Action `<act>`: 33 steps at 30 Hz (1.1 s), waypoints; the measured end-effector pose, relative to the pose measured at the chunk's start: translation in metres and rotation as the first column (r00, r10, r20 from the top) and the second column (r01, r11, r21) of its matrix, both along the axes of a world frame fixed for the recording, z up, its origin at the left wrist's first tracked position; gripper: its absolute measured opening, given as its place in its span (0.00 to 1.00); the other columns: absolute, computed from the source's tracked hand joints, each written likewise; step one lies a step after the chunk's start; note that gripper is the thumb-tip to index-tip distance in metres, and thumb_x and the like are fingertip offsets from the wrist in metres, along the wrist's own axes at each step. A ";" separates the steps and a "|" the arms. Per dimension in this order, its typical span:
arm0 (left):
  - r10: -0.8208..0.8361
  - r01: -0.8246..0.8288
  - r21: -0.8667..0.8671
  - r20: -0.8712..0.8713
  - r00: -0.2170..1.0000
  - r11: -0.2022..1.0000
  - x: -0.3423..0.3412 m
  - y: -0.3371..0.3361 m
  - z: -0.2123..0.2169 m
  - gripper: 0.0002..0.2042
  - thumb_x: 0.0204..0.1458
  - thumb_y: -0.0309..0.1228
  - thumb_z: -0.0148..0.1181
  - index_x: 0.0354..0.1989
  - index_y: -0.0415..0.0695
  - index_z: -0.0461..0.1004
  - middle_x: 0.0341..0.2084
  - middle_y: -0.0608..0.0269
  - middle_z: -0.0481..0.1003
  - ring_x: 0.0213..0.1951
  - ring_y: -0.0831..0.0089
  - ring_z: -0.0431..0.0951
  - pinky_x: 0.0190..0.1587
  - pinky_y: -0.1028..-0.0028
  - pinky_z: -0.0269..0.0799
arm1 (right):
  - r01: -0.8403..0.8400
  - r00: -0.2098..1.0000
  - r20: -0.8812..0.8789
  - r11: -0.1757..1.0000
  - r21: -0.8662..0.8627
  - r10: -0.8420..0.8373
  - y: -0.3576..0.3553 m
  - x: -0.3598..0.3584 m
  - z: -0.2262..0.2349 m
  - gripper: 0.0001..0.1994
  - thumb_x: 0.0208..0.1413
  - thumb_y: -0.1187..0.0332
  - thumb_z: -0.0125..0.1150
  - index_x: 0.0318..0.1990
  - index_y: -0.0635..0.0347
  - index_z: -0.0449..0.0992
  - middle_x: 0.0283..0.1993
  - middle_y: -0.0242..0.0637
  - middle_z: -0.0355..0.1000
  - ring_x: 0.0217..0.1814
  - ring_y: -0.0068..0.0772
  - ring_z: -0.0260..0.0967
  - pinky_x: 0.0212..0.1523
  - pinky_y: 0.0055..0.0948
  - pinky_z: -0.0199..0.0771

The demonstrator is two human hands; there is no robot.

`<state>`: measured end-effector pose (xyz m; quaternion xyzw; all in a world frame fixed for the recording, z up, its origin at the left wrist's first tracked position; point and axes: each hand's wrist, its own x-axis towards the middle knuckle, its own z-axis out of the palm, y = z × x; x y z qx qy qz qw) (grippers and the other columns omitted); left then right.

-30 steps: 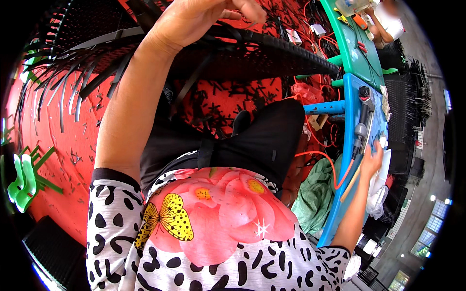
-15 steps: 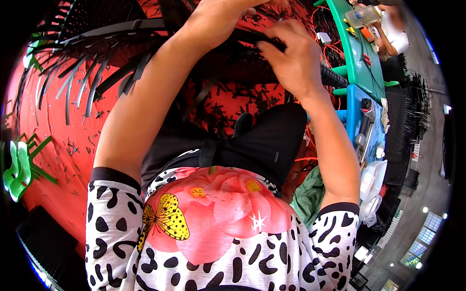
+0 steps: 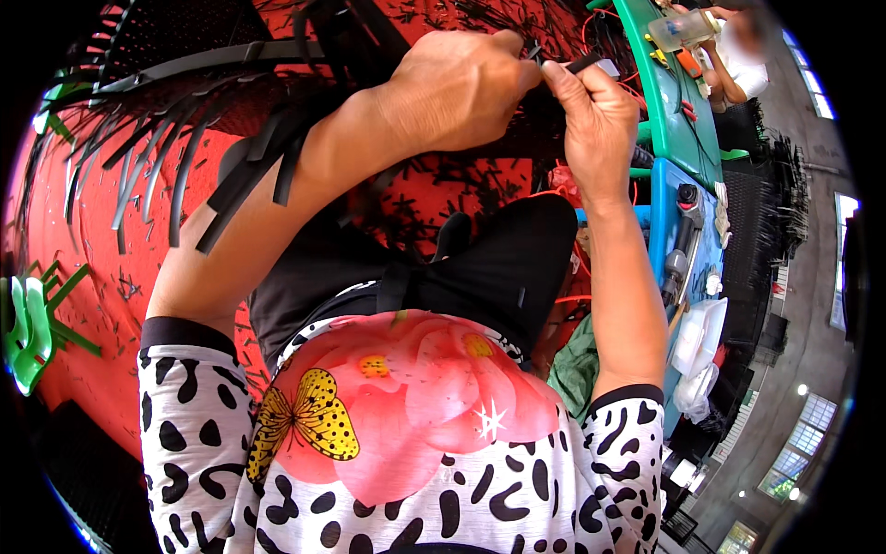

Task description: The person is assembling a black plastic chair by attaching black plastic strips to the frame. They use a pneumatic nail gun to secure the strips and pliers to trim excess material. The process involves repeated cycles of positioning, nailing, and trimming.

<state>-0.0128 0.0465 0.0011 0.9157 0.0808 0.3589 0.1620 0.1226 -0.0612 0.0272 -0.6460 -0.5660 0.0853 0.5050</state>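
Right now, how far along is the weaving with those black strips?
Done: a woven black panel shows at upper left. In hand: the left hand and right hand pinch a black strip between them. Left: many loose strip ends hang unwoven.

co-worker [image 3: 738,51] blurred, black strip [image 3: 583,63] mostly hidden by fingers [image 3: 563,78]

Woven panel [image 3: 212,120] left of both hands, stool [image 3: 678,268] right.
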 end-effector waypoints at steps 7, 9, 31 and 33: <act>-0.072 0.042 -0.100 -0.329 0.942 0.994 -0.003 0.003 0.017 0.07 0.49 0.29 0.58 0.35 0.40 0.77 0.26 0.49 0.77 0.33 0.51 0.78 0.37 0.59 0.73 | -0.134 0.941 0.333 0.965 0.225 0.053 -0.017 -0.005 -0.015 0.05 0.53 0.74 0.63 0.29 0.65 0.74 0.31 0.37 0.73 0.31 0.29 0.71 0.32 0.25 0.70; -0.085 0.046 -0.122 -0.344 0.935 0.992 -0.003 0.003 0.016 0.08 0.50 0.29 0.59 0.36 0.40 0.77 0.27 0.49 0.77 0.34 0.51 0.78 0.38 0.60 0.73 | -0.138 0.970 0.232 0.954 0.265 0.075 -0.024 -0.009 -0.021 0.05 0.54 0.75 0.63 0.30 0.66 0.74 0.31 0.37 0.74 0.31 0.29 0.71 0.33 0.24 0.70; 0.105 -0.079 0.116 -0.231 0.967 0.990 -0.013 -0.029 0.000 0.11 0.46 0.33 0.63 0.36 0.43 0.75 0.27 0.60 0.73 0.30 0.57 0.77 0.30 0.62 0.73 | -0.169 0.911 -0.389 0.985 -0.044 0.139 -0.038 -0.011 0.022 0.07 0.53 0.70 0.62 0.27 0.62 0.72 0.26 0.34 0.73 0.24 0.21 0.64 0.27 0.20 0.63; 0.100 -0.070 0.178 -0.168 0.981 0.982 -0.016 -0.034 0.004 0.06 0.45 0.29 0.60 0.29 0.41 0.71 0.23 0.58 0.71 0.25 0.59 0.76 0.27 0.65 0.72 | -0.231 0.855 -0.473 0.973 0.017 0.212 -0.024 0.009 0.017 0.08 0.58 0.72 0.58 0.29 0.64 0.70 0.30 0.40 0.72 0.32 0.31 0.71 0.27 0.21 0.61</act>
